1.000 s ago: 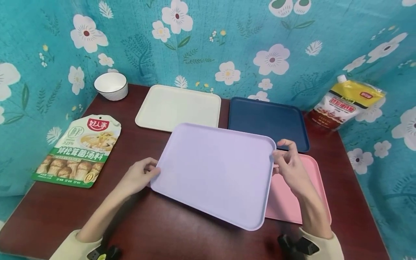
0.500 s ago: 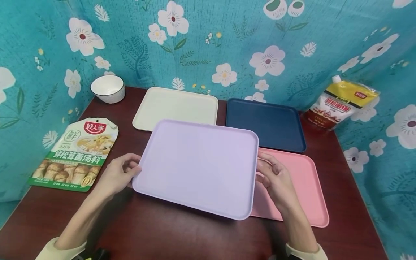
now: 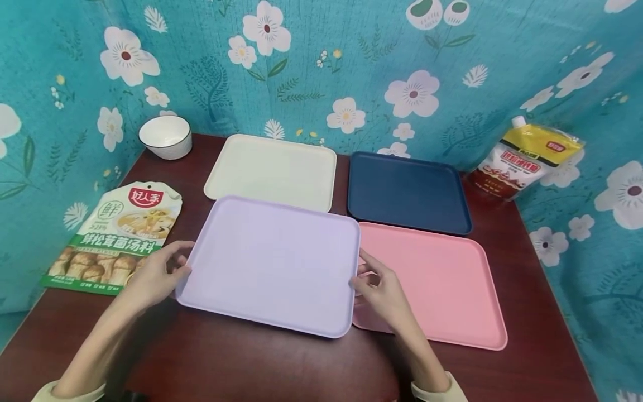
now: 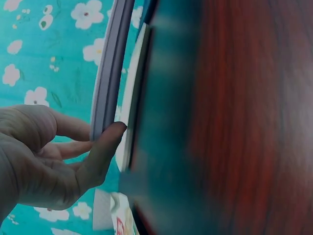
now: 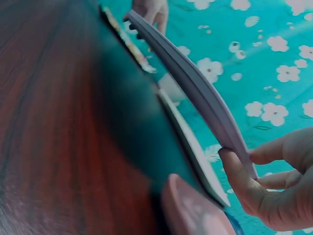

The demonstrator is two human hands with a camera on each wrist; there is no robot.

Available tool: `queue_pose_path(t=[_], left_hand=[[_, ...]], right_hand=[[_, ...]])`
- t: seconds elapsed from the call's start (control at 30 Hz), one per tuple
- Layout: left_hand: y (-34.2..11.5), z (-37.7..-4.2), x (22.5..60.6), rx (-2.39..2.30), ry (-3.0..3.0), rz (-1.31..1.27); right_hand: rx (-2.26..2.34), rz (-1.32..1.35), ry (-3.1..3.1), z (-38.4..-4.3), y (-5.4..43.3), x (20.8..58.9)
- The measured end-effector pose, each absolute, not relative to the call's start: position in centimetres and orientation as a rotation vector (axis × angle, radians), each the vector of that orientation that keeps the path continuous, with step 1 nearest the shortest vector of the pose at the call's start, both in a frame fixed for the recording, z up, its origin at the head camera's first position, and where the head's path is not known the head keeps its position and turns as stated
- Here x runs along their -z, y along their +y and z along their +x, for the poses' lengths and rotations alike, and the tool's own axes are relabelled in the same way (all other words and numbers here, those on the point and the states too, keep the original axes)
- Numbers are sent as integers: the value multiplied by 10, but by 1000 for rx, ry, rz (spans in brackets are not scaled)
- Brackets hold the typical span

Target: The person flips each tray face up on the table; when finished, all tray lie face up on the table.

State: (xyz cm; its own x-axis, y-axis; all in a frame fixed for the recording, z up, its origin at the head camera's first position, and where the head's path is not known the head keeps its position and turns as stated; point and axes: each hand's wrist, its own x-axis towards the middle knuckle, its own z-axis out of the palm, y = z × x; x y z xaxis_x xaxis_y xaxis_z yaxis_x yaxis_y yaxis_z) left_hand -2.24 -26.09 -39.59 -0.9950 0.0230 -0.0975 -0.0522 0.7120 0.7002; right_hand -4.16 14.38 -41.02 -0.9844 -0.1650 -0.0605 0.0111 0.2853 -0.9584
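A lavender rectangular tray [image 3: 271, 268] with a low rim hangs a little above the table, held between both hands. My left hand [image 3: 158, 273] pinches its left edge; in the left wrist view the thumb and fingers stand on opposite faces of the tray's rim [image 4: 110, 68]. At the opposite short side, my right hand [image 3: 384, 290] grips the edge in the same way, as the right wrist view confirms with the tray seen edge-on [image 5: 200, 93]. A pink tray [image 3: 437, 285] lies on the table, partly behind the right hand and the lavender tray.
At the back lie a cream tray [image 3: 273, 170] and a navy tray [image 3: 409, 192]. A white bowl [image 3: 167, 137] stands at the back left, above a mushroom soup packet [image 3: 118, 234]. A spouted pouch [image 3: 524, 159] leans at the right against the floral cloth [image 3: 346, 67].
Both hands have carried the lavender tray leftward across the table, and it now uncovers more of the pink tray. The other trays, bowl and packets keep their places.
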Motion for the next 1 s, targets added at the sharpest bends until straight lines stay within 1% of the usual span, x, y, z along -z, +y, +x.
queue_pose_path(t=[0.2, 0.33, 0.63, 0.9, 1.0], left_hand=[[-270, -28, 406, -998, 2865, 18], [-271, -26, 411, -948, 2880, 12], [-278, -26, 416, -890, 2877, 4], [-281, -33, 414, -824, 2860, -27], [-282, -35, 413, -791, 2863, -47]], right_hand=[[1459, -303, 2718, -48, 130, 419], [1293, -346, 2781, -52, 124, 422], [1331, -276, 2584, -61, 108, 422], [1253, -256, 2587, -68, 101, 425], [1175, -292, 2644, -69, 97, 425]])
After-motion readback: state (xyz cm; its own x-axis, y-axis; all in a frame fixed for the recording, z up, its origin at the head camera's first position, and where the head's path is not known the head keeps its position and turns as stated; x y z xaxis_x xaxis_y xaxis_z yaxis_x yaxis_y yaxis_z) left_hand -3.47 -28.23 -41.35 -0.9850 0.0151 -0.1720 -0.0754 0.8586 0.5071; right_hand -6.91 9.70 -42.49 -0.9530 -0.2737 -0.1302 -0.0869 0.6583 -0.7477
